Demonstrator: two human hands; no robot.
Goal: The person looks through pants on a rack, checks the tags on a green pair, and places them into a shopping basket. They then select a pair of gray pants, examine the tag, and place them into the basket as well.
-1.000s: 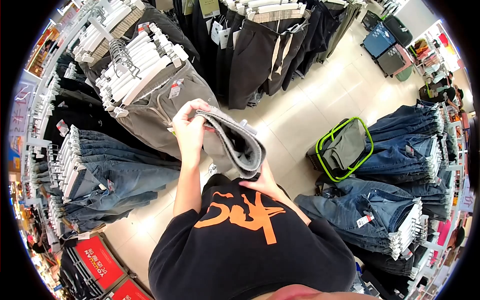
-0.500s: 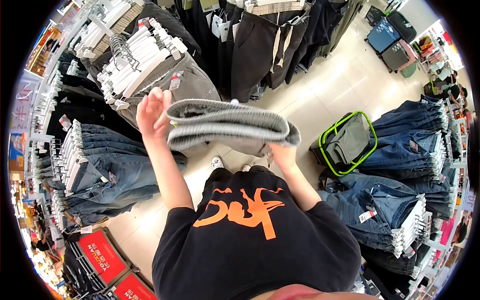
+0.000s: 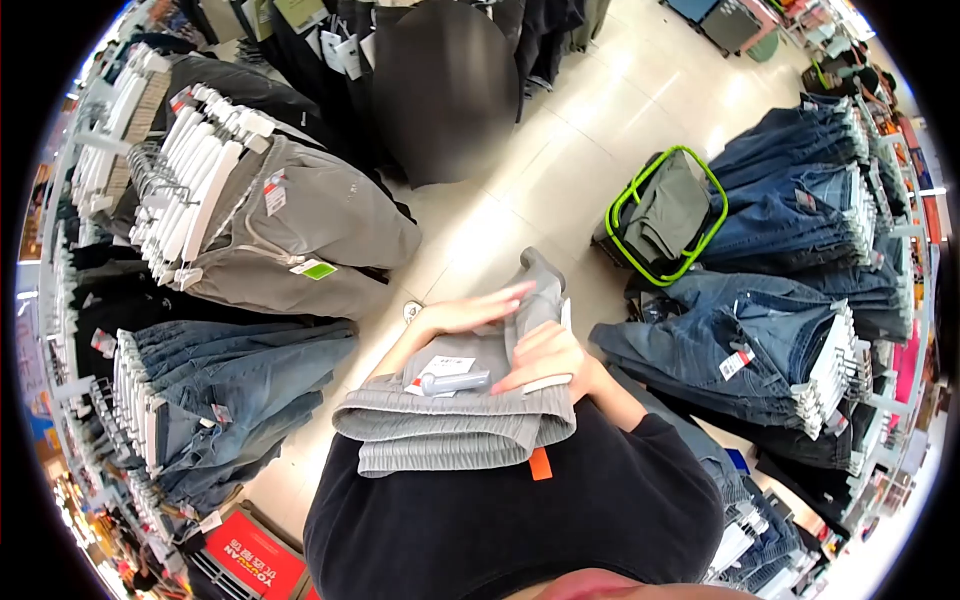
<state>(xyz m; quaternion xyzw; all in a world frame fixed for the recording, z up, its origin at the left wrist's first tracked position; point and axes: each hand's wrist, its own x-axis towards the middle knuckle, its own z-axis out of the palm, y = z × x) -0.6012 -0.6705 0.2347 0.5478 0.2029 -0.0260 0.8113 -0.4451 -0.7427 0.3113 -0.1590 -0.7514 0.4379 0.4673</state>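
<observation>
A pair of light grey trousers (image 3: 470, 420) lies folded against my chest, its ribbed elastic waistband toward me. A white paper label (image 3: 440, 368) and a clear plastic piece (image 3: 458, 382) show on the fabric. My left hand (image 3: 475, 312) rests with straight, flat fingers against the folded upper end; its forearm passes behind the trousers. My right hand (image 3: 545, 355) has its fingers bent over the right side of the folded cloth and grips it. Part of its thumb side is covered by fabric.
A black basket with a bright green rim (image 3: 722, 205) holds folded dark grey trousers (image 3: 668, 210). Grey trousers (image 3: 310, 230) hang at the left. Jeans hang on racks left (image 3: 240, 390) and right (image 3: 740, 340). A dark blurred shape (image 3: 445, 95) stands ahead.
The grey trousers have come down and in toward my chest. My left hand has moved from beside the waistband onto the fabric; my right hand now grips higher. The view has shifted.
</observation>
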